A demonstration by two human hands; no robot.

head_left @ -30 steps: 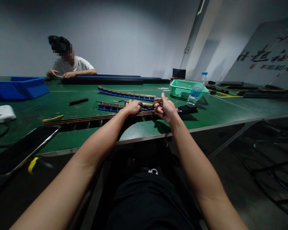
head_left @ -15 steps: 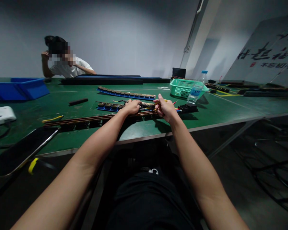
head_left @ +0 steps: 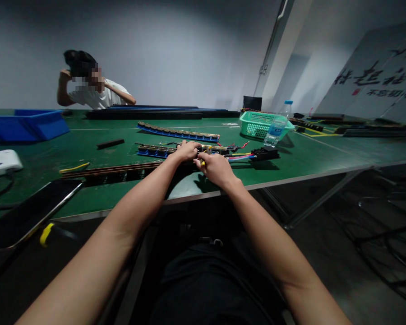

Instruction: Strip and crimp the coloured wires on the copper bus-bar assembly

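Note:
My left hand (head_left: 187,150) is closed over the right end of a long dark strip with copper rails (head_left: 122,170), near the table's front edge. Close beside it, my right hand (head_left: 217,169) is closed around a small yellow-handled tool (head_left: 203,163); most of the tool is hidden by the fingers. Coloured wires (head_left: 242,156) run from behind my right hand to a black connector block (head_left: 265,153). Just beyond my hands lies a shorter blue-based strip with brass-coloured rails (head_left: 152,150). What the fingertips touch is too small to make out.
Further back lie another blue-based strip (head_left: 177,132) and a stack of dark profiles (head_left: 155,113). A green basket (head_left: 253,125) and water bottle (head_left: 276,128) stand to the right. At left are a blue bin (head_left: 30,126) and a phone (head_left: 37,207). A person (head_left: 98,92) sits opposite.
My right hand has moved left and toward me, from beside the wires to next to my left hand, leaving the coloured wires in view. My left hand has stayed almost in place.

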